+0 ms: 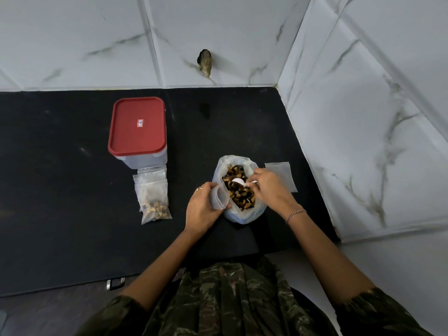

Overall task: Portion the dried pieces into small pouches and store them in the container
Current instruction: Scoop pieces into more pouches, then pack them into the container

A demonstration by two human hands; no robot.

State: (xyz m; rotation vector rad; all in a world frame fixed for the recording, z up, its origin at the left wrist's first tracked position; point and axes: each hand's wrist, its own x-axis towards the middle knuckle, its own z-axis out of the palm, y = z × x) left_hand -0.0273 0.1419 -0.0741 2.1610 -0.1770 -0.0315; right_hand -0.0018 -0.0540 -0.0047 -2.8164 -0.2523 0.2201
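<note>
A translucent plastic bag (242,214) full of brown dried pieces (238,194) stands open on the black counter. My right hand (270,187) pinches the handle of a small white spoon (238,182) whose bowl lies on the pieces. My left hand (201,206) grips an empty small clear pouch (219,196), mouth open, against the bag's left rim. Left of the bag lie filled pouches (154,197) with dried pieces inside. Behind them stands a clear container with a red lid (137,127), closed.
A stack of empty clear pouches (282,174) lies right of the bag, close to the marble wall (363,141). The black counter (60,190) stretches to the left. A dark hook-like fitting (205,61) sticks out of the back wall.
</note>
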